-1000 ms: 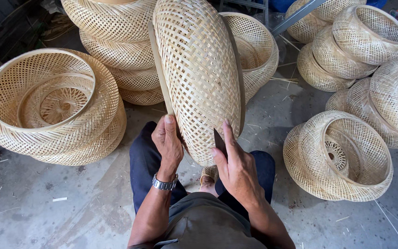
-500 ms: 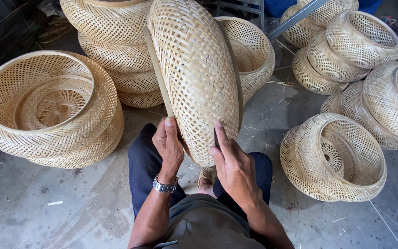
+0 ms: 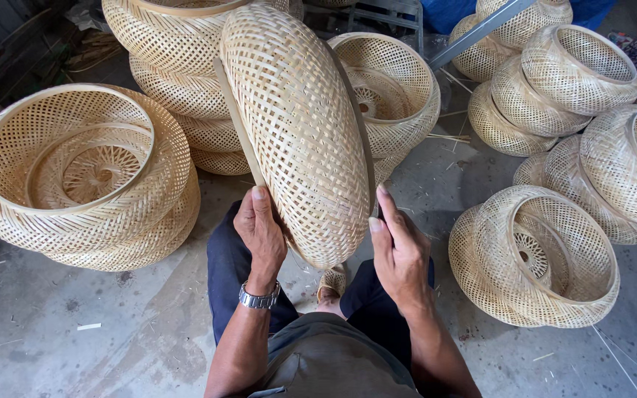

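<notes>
Two hands, left hand (image 3: pixel 261 234) and right hand (image 3: pixel 401 254), fingers gripping one woven basket (image 3: pixel 296 125).

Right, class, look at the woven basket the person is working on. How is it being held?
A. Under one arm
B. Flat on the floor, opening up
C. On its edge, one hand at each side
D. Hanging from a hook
C: the woven basket stands on its edge above the knees, with the left hand on its left rim and the right hand on its right side.
</notes>
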